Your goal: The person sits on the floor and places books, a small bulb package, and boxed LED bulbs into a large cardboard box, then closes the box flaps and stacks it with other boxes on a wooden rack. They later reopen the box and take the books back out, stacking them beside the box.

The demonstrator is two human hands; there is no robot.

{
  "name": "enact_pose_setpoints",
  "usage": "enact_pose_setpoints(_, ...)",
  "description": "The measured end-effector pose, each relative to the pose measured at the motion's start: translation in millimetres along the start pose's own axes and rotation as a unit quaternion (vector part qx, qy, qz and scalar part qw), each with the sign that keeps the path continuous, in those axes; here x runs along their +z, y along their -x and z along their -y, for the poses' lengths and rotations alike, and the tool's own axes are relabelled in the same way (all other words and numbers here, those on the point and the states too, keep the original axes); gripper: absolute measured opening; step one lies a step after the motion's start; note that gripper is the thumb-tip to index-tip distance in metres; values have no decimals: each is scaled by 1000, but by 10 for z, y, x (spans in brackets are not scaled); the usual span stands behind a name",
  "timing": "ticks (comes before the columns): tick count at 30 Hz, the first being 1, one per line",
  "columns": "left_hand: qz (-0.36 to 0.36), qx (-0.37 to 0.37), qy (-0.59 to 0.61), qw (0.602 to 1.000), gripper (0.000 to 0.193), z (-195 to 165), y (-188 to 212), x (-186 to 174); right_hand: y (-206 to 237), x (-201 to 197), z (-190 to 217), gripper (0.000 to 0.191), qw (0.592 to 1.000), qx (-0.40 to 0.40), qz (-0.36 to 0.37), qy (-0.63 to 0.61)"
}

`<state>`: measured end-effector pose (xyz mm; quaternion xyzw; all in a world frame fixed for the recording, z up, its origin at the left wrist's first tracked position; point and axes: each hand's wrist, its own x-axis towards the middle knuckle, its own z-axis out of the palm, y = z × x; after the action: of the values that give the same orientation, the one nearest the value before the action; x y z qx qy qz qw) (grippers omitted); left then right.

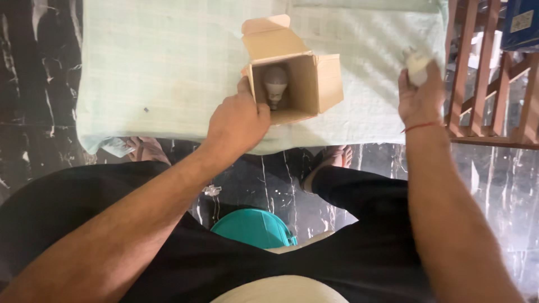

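A brown cardboard box (311,84) lies on its side on a pale green cloth-covered surface (163,62), its flaps open toward me. Inside it a white light bulb (275,84) stands with its dome up. My left hand (238,120) grips the box's left wall at the opening. My right hand (420,95) is raised over the cloth's right end, closed around a second white bulb (416,66) whose top shows above the fingers. A red thread circles that wrist.
A reddish wooden rack (488,84) stands right of the cloth, with a blue carton (519,22) at its top. Below lie a dark marble floor (33,84), my sandalled feet, and a teal round lid (252,227) between my knees.
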<state>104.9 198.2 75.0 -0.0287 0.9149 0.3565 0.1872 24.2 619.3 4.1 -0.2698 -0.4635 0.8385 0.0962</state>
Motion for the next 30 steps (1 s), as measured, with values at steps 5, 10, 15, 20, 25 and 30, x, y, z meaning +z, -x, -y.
enact_pose_setpoints(5, -1, 10, 2, 1000, 69, -26, 19, -16, -50, -208, -19, 44, 991, -18, -132, 14)
enact_pose_setpoints(10, 10, 0, -1, 1000, 66, -11, 28, -10, 32, -158, -15, 46, 968, -41, -206, 136)
enact_pose_setpoints(15, -6, 13, 2, 1000, 68, 12, 50, 4, 160, -94, -106, 51, 949, -28, -249, 193)
enact_pose_setpoints(20, -1, 7, 4, 1000, 70, 41, 50, 5, 193, -82, -181, 57, 942, -44, -250, 219)
enact_pose_setpoints(25, -3, 17, 3, 1000, 67, 45, 46, 4, 108, -145, -239, 68, 928, -57, -279, 241)
enact_pose_setpoints(30, 14, 1, -1, 1000, 69, 28, 62, -25, 74, -206, -177, 70, 902, -52, -329, 274)
